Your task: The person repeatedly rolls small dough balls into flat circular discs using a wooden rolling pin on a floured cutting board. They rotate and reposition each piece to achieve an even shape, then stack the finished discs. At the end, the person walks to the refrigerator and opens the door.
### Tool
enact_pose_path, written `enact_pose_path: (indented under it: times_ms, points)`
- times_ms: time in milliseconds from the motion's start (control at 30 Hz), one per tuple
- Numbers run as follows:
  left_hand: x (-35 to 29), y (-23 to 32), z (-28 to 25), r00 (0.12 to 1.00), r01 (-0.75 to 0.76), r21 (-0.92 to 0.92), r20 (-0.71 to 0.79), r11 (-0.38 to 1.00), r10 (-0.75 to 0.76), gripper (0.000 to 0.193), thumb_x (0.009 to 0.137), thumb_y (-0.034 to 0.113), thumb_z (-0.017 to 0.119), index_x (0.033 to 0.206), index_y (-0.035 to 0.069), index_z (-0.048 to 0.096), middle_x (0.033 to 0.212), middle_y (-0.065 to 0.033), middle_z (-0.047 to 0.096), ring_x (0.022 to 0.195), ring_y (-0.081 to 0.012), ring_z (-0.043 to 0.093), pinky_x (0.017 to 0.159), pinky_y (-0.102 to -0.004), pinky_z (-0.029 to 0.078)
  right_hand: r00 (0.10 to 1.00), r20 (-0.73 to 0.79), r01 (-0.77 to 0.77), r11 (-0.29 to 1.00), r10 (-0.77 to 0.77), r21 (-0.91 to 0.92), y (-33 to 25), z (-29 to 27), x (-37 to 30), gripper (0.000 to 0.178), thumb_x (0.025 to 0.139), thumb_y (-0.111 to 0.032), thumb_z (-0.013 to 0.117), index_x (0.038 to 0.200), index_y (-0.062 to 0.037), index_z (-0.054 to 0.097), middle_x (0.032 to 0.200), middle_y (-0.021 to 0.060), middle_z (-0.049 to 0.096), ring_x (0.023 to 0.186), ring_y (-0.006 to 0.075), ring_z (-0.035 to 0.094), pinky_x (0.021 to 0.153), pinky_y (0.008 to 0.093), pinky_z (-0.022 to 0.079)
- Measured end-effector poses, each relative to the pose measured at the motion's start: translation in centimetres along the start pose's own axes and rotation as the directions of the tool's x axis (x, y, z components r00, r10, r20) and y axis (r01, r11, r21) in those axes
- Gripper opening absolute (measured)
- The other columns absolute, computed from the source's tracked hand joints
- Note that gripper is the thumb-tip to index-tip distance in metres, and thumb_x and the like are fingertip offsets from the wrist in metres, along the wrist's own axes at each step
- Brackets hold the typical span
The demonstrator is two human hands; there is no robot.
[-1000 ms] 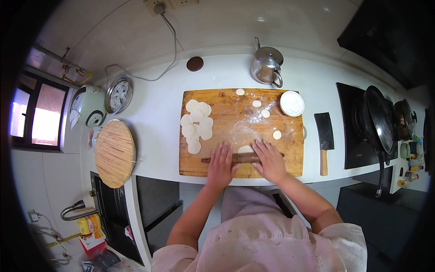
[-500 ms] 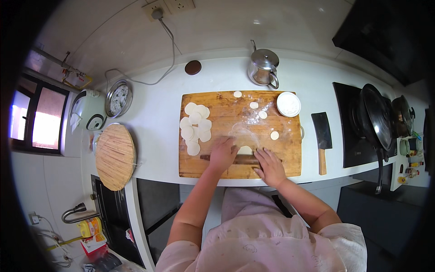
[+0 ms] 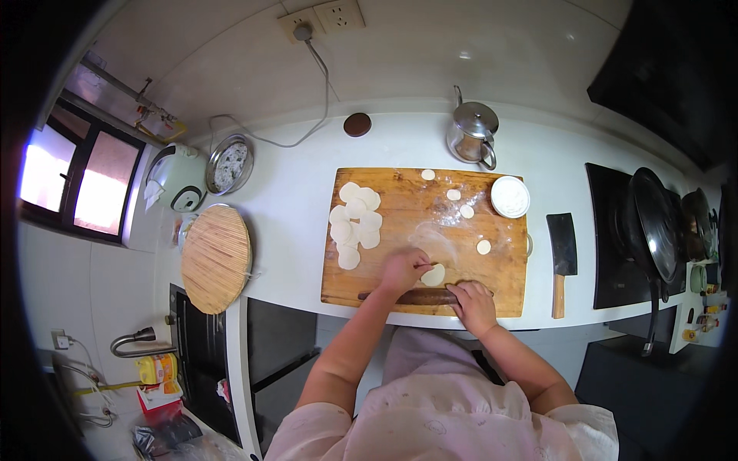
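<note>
My left hand (image 3: 404,271) pinches the left edge of a small round dough wrapper (image 3: 435,275) on the floured wooden board (image 3: 400,192). Just on the near side of that wrapper lies a dark wooden rolling pin (image 3: 421,296). My right hand (image 3: 474,304) is closed over the pin's right end. A cluster of thin rolled wrappers (image 3: 356,207) overlaps at the board's left side. Several small flattened dough pieces (image 3: 483,247) are scattered over the far and right parts. A white bowl of flour (image 3: 510,197) sits at the board's far right corner.
Right of the board lies a cleaver (image 3: 563,246), then a stove with a black pan (image 3: 655,227). Behind stands a steel kettle (image 3: 472,134), with a brown lid (image 3: 357,124) farther left. On the left are a round slatted tray (image 3: 215,261), a metal bowl (image 3: 230,165) and a rice cooker (image 3: 177,177).
My left hand has left the rolling pin and taken the wrapper's edge. My right hand stays on the pin's right end. The whole view has shifted slightly.
</note>
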State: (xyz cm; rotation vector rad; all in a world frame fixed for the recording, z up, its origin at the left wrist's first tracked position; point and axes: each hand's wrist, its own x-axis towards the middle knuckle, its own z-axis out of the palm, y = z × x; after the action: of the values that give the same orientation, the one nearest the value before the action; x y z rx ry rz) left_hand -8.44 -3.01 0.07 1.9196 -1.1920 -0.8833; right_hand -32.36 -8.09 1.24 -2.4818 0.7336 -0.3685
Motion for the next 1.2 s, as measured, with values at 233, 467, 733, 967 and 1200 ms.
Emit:
enact_pose_path:
  times_ms: [233, 467, 733, 967, 1200]
  points:
    - [2.6, -1.9, -7.5, 0.865, 0.078, -0.383, -0.432, 0.920, -0.254, 0.018, 0.089, -0.006, 0.065, 0.106, 0.000, 0.067, 0.095, -0.0078, 0.071, 0.089, -0.0167, 0.066, 0.079, -0.0268, 0.053, 0.999, 0.015, 0.036, 0.999, -0.036, 0.024, 0.8, -0.1, -0.1, 0.049, 0.075, -0.011, 0.075, 0.122, -0.0142, 0.065, 0.111, 0.0059, 0.061, 0.109, 0.0285, 0.057, 0.096, 0.0425, 0.045]
    - [5.3, -1.5, -7.7, 0.829, -0.011, 0.306, -0.530, 0.952, 0.180, 0.040, 0.085, 0.003, 0.066, 0.125, 0.003, 0.061, 0.145, -0.0224, 0.049, 0.131, -0.0406, 0.050, 0.109, -0.0437, 0.043, 0.995, -0.085, 0.052, 0.998, -0.055, -0.044, 2.9, -1.0, 0.0, 0.051, 0.073, -0.012, 0.077, 0.122, -0.0151, 0.065, 0.113, 0.0058, 0.062, 0.107, 0.0291, 0.059, 0.093, 0.0426, 0.046]
    - [13.1, 1.3, -1.2, 0.973, -0.127, 0.304, -0.146, 0.944, 0.178, 0.049, 0.093, 0.010, 0.057, 0.141, 0.004, 0.051, 0.151, -0.0214, 0.043, 0.136, -0.0374, 0.046, 0.113, -0.0432, 0.039, 0.996, -0.061, 0.062, 0.989, -0.071, -0.135, 4.5, -1.1, -0.4, 0.049, 0.080, -0.024, 0.075, 0.126, -0.0133, 0.061, 0.114, 0.0053, 0.060, 0.109, 0.0269, 0.056, 0.094, 0.0405, 0.045]
    - [17.9, 2.5, -1.4, 0.975, 0.079, 0.525, -0.217, 0.847, 0.043, 0.051, 0.091, 0.021, 0.066, 0.139, 0.006, 0.056, 0.145, -0.0185, 0.050, 0.132, -0.0355, 0.048, 0.109, -0.0414, 0.042, 0.997, -0.046, 0.061, 0.984, -0.070, -0.169, 4.7, -0.8, -0.7, 0.050, 0.082, -0.026, 0.073, 0.128, -0.0134, 0.061, 0.114, 0.0062, 0.061, 0.107, 0.0268, 0.057, 0.092, 0.0413, 0.046]
    - [16.7, 1.1, -1.4, 0.954, -0.069, 0.514, -0.216, 0.855, 0.207, 0.040, 0.086, 0.017, 0.071, 0.123, 0.004, 0.068, 0.137, -0.0157, 0.056, 0.125, -0.0346, 0.053, 0.105, -0.0423, 0.045, 0.998, -0.033, 0.056, 0.985, -0.062, -0.162, 4.5, -1.1, -0.4, 0.050, 0.082, -0.027, 0.073, 0.128, -0.0135, 0.060, 0.114, 0.0058, 0.060, 0.107, 0.0265, 0.057, 0.093, 0.0407, 0.046]
